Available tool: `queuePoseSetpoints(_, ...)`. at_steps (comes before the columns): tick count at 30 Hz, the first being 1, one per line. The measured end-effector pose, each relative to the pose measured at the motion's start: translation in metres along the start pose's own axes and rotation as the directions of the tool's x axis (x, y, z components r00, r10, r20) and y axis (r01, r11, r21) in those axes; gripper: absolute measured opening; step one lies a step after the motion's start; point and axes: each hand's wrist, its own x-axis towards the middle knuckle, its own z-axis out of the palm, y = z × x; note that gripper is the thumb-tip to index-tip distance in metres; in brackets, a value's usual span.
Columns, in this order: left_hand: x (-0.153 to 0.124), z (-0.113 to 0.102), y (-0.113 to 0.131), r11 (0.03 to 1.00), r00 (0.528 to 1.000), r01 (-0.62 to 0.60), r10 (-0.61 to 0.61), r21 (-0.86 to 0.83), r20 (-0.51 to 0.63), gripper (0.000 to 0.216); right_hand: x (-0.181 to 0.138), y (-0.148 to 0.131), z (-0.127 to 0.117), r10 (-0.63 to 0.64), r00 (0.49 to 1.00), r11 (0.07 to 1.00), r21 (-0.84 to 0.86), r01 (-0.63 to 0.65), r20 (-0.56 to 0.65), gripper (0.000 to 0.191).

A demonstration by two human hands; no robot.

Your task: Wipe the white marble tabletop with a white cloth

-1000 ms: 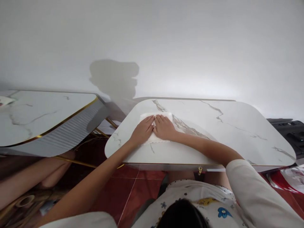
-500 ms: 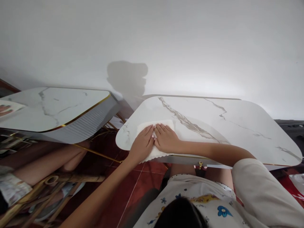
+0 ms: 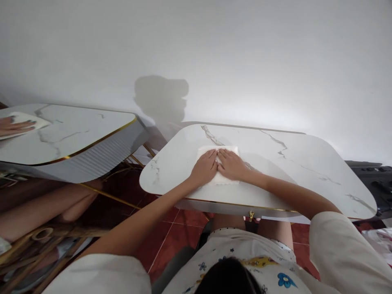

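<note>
I see the left hand [image 3: 204, 167] and right hand [image 3: 231, 164] flat, outstretched, gripping nothing, on the white, squarish fabric cloth [image 3: 226, 179] directly beneath both, neither nearer; it lies left of centre on the white, grey-veined, round-cornered tabletop [image 3: 309, 173].

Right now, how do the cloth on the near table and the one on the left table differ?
The near cloth has both the person's left hand and right hand on it; the left-table cloth shows just one, another person's hand.
The near cloth is within the frame, partly covered; the left-table cloth is cut off by the picture's left edge.
Shared: both are white and spread on pale, veined tabletops.
</note>
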Motion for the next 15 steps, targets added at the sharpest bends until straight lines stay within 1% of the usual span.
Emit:
queuePoseSetpoints(3,0.025,0.01,-0.007,1.0,0.999,0.002,-0.002,0.002,-0.054,0.049,0.02,0.021,0.005,0.016,1.0,1.0,0.012,-0.016,0.011,0.05)
queuePoseSetpoints(6,0.05,0.019,-0.017,1.0,0.996,0.011,-0.013,-0.014,-0.087,0.049,0.041,0.041,0.009,0.05,0.998,0.998,0.025,-0.051,0.048,0.05)
queuePoseSetpoints(10,0.083,0.03,-0.033,0.997,0.996,0.029,-0.035,-0.069,-0.085,0.047,0.066,0.064,0.014,0.083,0.994,0.996,0.025,-0.084,0.068,0.05)
queuePoseSetpoints(15,0.124,0.043,-0.058,0.993,0.997,-0.031,0.022,-0.11,-0.076,0.046,0.093,0.086,0.02,0.132,0.99,0.991,0.0,-0.133,0.044,0.048)
